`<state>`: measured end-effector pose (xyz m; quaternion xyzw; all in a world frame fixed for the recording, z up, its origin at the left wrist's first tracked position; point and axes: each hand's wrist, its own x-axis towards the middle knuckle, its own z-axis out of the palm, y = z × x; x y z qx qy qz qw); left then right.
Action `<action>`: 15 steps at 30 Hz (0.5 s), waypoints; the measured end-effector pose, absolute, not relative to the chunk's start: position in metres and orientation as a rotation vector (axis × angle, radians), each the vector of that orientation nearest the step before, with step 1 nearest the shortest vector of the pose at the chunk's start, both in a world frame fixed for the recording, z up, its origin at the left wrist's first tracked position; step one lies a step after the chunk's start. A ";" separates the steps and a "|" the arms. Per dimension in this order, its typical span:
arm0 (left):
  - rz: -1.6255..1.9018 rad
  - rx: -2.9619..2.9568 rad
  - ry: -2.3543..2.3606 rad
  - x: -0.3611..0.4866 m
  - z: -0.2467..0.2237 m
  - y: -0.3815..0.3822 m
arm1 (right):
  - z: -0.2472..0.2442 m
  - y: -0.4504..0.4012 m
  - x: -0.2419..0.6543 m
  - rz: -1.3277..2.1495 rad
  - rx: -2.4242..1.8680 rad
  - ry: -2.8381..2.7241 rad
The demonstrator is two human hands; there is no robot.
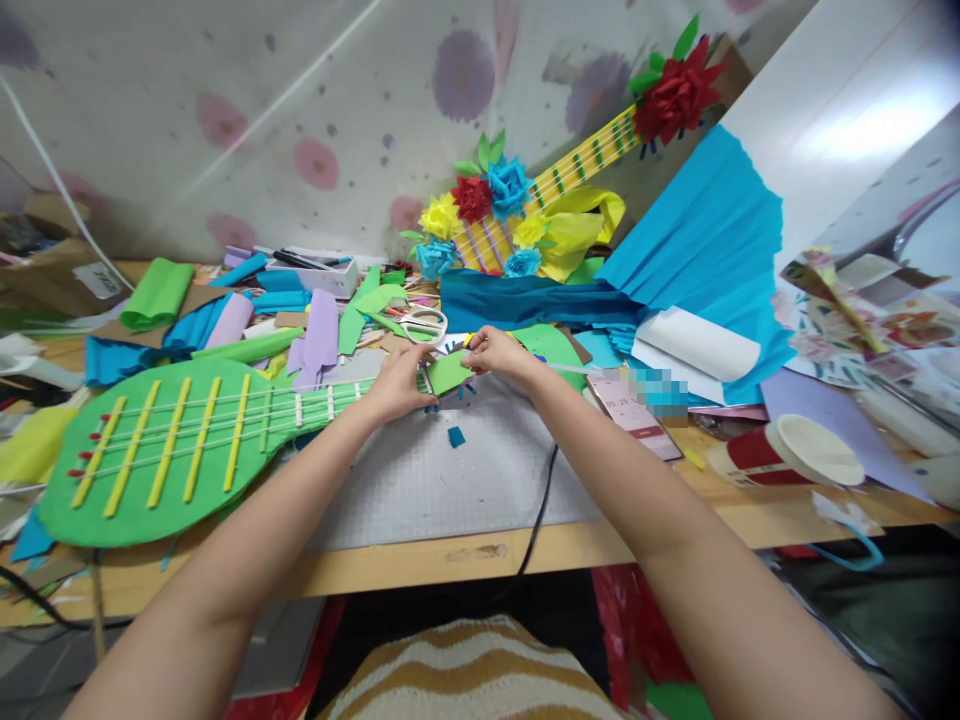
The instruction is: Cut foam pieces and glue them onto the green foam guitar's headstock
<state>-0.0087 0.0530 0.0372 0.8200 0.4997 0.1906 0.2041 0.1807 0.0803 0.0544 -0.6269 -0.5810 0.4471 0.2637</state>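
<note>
A green paper guitar (169, 390) with yellow strips and white strings lies on the left of the table, its neck pointing right. My left hand (397, 388) is closed around the far end of that neck, beside the flat green head. Dark blue pegs stick out along the head's edges. At the tip of the head, my right hand (495, 353) is in a pinch; whatever its fingers hold is too small to make out. White-handled scissors (424, 325) lie just behind my hands. A small blue paper scrap (457, 436) rests on the grey cutting mat (510, 485).
A yellow paper guitar (585, 160) with paper flowers leans at the back wall. Blue crepe paper (701, 240) spreads at the right, near a phone (634, 410) and a paper cup (787, 452). Paper rolls and scraps crowd the left. A black cable (541, 510) crosses the front edge.
</note>
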 end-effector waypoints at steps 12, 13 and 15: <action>0.777 2.205 1.365 -0.014 0.028 0.061 | 0.046 0.078 0.182 0.922 -1.709 -1.758; 0.831 2.150 1.380 -0.017 0.027 0.065 | 0.046 0.078 0.182 0.926 -1.709 -1.758; 0.875 2.043 1.410 -0.023 0.024 0.074 | 0.045 0.078 0.183 0.932 -1.714 -1.762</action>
